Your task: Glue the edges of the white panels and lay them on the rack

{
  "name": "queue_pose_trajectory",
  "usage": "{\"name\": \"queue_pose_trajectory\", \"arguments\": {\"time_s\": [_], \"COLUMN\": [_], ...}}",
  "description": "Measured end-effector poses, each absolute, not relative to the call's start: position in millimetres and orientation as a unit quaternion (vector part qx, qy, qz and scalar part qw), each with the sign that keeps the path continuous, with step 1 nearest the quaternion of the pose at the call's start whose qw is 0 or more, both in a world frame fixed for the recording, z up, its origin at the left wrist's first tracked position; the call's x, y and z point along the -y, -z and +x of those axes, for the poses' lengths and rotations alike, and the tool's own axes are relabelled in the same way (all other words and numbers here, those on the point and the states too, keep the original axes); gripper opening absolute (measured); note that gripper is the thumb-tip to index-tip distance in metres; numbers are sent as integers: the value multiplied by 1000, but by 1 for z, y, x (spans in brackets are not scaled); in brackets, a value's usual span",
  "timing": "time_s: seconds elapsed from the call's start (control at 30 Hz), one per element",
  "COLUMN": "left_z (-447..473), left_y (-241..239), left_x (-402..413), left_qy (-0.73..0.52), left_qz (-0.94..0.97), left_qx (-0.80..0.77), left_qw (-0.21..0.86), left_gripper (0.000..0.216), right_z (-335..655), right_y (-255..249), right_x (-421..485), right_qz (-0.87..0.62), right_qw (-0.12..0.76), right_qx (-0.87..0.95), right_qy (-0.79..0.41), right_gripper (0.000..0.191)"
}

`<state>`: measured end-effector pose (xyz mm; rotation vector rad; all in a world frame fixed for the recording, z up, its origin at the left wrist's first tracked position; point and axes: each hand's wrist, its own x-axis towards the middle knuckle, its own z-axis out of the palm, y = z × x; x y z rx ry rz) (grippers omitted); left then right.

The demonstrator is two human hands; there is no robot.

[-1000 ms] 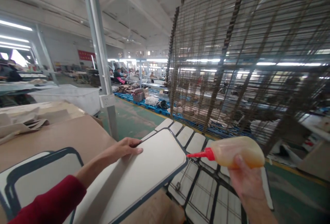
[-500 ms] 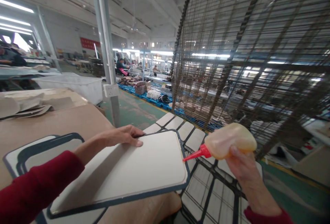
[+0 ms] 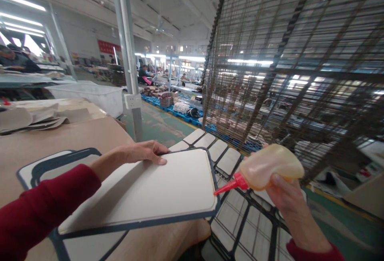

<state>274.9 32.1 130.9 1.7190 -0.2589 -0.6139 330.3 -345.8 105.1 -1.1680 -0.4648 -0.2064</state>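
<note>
My left hand grips the far edge of a white rectangular panel with rounded corners and a dark blue border, its thumb on the white face. The panel is held tilted over the table. My right hand is wrapped round a squeeze bottle of yellowish liquid with a red nozzle. The nozzle tip touches, or nearly touches, the panel's right edge, where a thin pale line runs along the inside of the border. More bordered panels lie under and behind my left forearm.
A brown-topped table carries loose grey sheets. Beyond it are a white bin and a post with a socket. On the right stands a tall wire rack; its lower part holds several white panels. People sit farther back.
The nozzle tip has moved a little down the panel's right edge, toward the near corner. My left hand keeps its hold on the panel. The whole view has shifted slightly.
</note>
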Motion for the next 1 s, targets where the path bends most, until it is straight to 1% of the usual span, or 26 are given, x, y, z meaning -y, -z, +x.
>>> {"name": "queue_pose_trajectory", "arguments": {"time_s": [0.17,0.33,0.43,0.7,0.87,1.0], "left_z": [272,269,269,268,268,270], "left_y": [-130,-127,-125,-115,-100,-85], "left_x": [-32,-33,-34,-35,-37,-36], "left_qy": [249,214,229,221,216,204], "left_qz": [740,735,734,714,693,678], "left_qx": [93,59,59,62,76,72], "left_qw": [618,641,636,662,684,702], "left_gripper": [32,32,31,34,40,42], "right_z": [327,322,323,319,315,313], "right_y": [-104,-100,-94,-84,-76,-73], "right_x": [348,350,353,351,348,343], "right_qz": [-546,-551,-546,-511,-484,-467], "right_qw": [806,797,800,809,808,809], "right_qx": [195,215,208,168,143,144], "right_qy": [119,121,138,236,304,326], "right_gripper": [72,64,65,62,53,47]}}
